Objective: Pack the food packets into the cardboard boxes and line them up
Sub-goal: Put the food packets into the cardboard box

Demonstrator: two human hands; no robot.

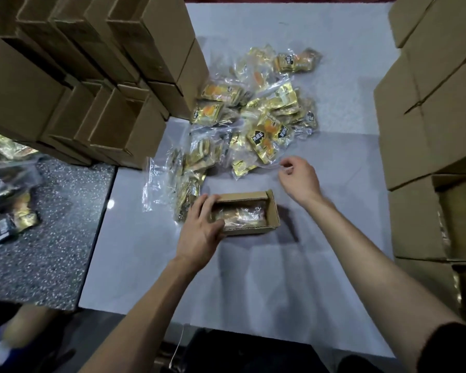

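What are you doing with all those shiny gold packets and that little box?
A person is packing snacks. The left hand grips a small open box on the white table, with packets already inside. The right hand reaches to the edge of the packet pile, fingers curled by a clear wrapper; whether it has hold is unclear. Stacked boxes stand on the left.

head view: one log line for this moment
left hand: grips open box | packets: inside box | right hand: at packet pile edge, grip unclear
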